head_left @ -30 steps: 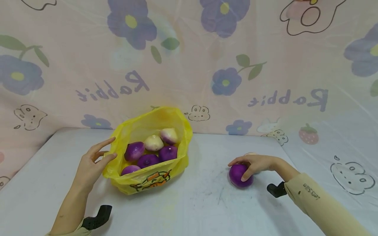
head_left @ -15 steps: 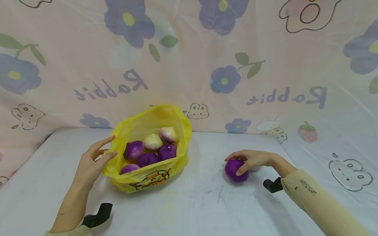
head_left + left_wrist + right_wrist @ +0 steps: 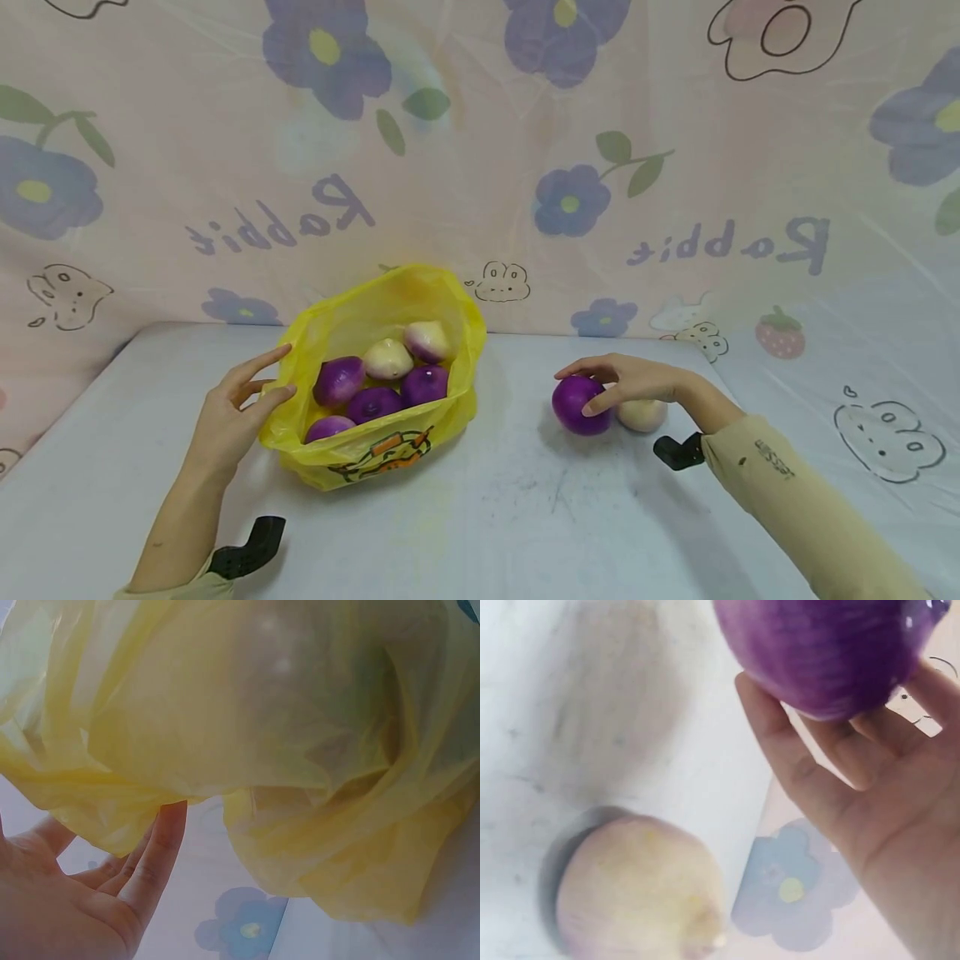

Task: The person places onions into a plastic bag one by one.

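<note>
My right hand (image 3: pixel 637 379) grips a purple onion (image 3: pixel 576 412), thumb and fingers round its upper side. In the right wrist view the onion (image 3: pixel 825 652) is held above the tabletop, with its shadow below. A pale onion (image 3: pixel 641 414) rests on the table beneath that hand; it also shows in the right wrist view (image 3: pixel 641 889). My left hand (image 3: pixel 232 417) touches the left rim of a yellow plastic bag (image 3: pixel 382 462), its fingers extended. The bag stands open with several purple and whitish onions (image 3: pixel 375 404) inside. In the left wrist view, the bag (image 3: pixel 225 720) covers some fingertips.
The white table (image 3: pixel 495 533) has dark scuff marks between the bag and the right hand. Behind it hangs a pink cloth (image 3: pixel 465 167) printed with flowers and rabbits. Black wrist mounts (image 3: pixel 251 550) sit at both sleeves.
The right hand has moved left and up with the purple onion, lifting it off the table and uncovering the pale onion. The left hand and the bag have stayed nearly still.
</note>
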### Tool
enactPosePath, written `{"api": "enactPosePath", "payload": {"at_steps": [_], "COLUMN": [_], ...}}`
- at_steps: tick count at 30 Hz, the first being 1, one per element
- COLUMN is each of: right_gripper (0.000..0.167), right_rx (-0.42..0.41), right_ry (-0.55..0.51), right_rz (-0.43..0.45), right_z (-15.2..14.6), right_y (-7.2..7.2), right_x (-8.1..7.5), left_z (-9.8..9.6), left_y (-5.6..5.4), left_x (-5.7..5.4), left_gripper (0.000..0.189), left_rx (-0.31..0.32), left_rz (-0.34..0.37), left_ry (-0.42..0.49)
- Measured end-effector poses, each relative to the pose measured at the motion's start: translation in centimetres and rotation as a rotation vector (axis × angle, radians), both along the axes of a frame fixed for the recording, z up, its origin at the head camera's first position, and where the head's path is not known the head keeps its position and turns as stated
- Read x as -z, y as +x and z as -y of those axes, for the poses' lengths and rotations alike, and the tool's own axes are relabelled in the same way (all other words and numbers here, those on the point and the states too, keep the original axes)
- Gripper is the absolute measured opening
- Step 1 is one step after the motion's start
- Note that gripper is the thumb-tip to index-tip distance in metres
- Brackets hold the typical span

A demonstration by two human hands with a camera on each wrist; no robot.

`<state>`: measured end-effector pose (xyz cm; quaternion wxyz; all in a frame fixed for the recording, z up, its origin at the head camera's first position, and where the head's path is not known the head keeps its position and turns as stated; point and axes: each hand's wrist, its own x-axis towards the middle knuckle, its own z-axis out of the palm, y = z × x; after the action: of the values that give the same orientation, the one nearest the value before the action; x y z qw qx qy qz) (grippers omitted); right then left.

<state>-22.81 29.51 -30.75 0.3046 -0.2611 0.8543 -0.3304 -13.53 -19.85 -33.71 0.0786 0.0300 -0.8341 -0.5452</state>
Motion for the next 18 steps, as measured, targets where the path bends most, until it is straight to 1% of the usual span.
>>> {"api": "enactPosePath", "payload": {"at_steps": [3,8,12,18], "right_gripper": [0.057,0.054,0.052,0.053], "right_rx": [0.008,0.049,0.078,0.08], "right_ry": [0.0,0.005,-0.004,-0.047], "right_rz": [-0.036,-0.085,-0.094,-0.112], "right_z": [0.4,1.1,1.6,2.5], "right_y": [-0.1,-0.2,-0.3,-0.6], "right_x": [-0.6,-1.5,-2.1,-2.7], "left_z": [0.0,-0.1,0.0,0.0], "left_y": [0.0,0.0,0.1,0.1], "left_x": [0.0,-0.1,-0.1,-0.1], "left_gripper": [0.052,0.052,0.053,0.053], "left_rx": [0.0,0.004,0.001,-0.001], "left_rz": [-0.006,-0.005,0.005,0.009], "left_ry": [0.001,0.005,-0.002,-0.005]}}
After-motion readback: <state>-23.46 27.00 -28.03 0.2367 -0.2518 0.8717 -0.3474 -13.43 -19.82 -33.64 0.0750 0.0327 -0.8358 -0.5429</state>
